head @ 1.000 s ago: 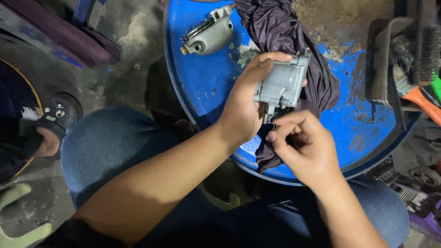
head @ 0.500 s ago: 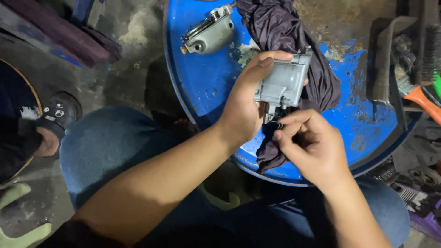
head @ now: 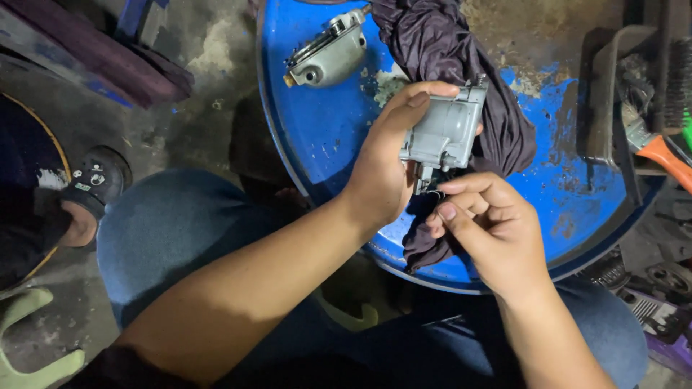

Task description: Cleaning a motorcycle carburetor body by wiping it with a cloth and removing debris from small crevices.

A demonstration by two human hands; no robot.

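Not much has shifted since half a second ago: the right hand [head: 489, 232] has slid a touch higher under the part, and the left hand [head: 393, 155] hasn't budged. Left hand is wrapped around a grey metal housing [head: 447, 131], thumb over the top edge, fingers curled behind it, holding it just above the blue drum lid [head: 324, 137] that serves as the surface. Right hand sits right below, thumb and forefinger pressed together, pinching something tiny at the bottom of the housing; too small to tell what it is.

Behind both hands a dark purple rag [head: 461, 65] lies bunched up across the lid and hangs off the near edge, so it hides the surface under the housing. Up and away from the left hand a second grey metal casting [head: 328, 54] rests on the lid. Off past the right hand there's a dark tray [head: 602, 94] and a brush with an orange handle [head: 659, 151]. Someone's black shoe [head: 97, 180] is on the floor, well away from the left hand.
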